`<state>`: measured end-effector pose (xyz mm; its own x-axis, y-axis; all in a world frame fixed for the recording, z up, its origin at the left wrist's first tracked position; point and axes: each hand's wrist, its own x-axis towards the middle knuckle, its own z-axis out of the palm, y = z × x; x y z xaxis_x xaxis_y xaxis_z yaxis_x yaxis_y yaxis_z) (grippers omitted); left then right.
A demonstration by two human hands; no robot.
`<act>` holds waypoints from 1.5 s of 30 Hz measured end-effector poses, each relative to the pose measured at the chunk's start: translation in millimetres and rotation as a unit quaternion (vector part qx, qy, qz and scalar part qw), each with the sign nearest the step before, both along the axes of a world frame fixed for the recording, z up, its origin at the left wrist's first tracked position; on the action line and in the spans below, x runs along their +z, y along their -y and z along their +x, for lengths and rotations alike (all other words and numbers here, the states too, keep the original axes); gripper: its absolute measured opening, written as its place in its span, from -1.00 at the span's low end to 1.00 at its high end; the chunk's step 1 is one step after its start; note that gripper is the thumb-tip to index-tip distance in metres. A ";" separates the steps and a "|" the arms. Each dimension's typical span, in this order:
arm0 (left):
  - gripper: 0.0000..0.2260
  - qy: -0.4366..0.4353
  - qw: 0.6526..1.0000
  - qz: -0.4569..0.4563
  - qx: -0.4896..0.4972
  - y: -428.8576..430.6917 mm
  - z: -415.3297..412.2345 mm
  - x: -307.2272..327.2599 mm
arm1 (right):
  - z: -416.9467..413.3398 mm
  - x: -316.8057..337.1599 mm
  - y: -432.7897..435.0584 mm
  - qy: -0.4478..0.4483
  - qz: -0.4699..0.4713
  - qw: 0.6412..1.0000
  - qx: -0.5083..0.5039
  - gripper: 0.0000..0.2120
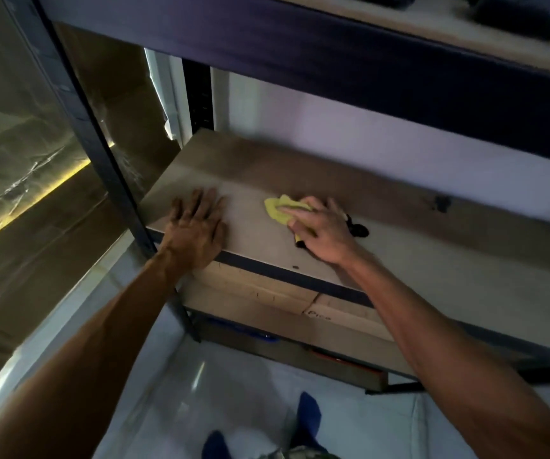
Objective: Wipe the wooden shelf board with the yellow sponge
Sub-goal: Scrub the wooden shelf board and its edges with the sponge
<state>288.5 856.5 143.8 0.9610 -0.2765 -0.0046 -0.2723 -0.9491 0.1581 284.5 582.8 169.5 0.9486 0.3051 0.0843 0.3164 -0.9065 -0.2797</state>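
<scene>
Yellow sponge [275,211] is clasped by right hand [321,231] on wooden shelf board [432,270]. Left hand [197,225] is laid flat left of sponge.

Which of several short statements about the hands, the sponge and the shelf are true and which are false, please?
1. The right hand holds the yellow sponge on the wooden shelf board. True.
2. The left hand also grips the sponge. False: it rests flat on the board, apart from the sponge.
3. A small black object lies on the board beside the right hand. True.
4. Nothing sits below this board. False: cardboard boxes sit on the level under it.
</scene>
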 end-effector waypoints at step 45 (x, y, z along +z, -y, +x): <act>-0.40 -0.018 0.956 0.005 -0.291 337.8 -90.6 -0.5 | -208.8 -11.1 240.3 0.055 0.041 0.828 -0.556 -0.62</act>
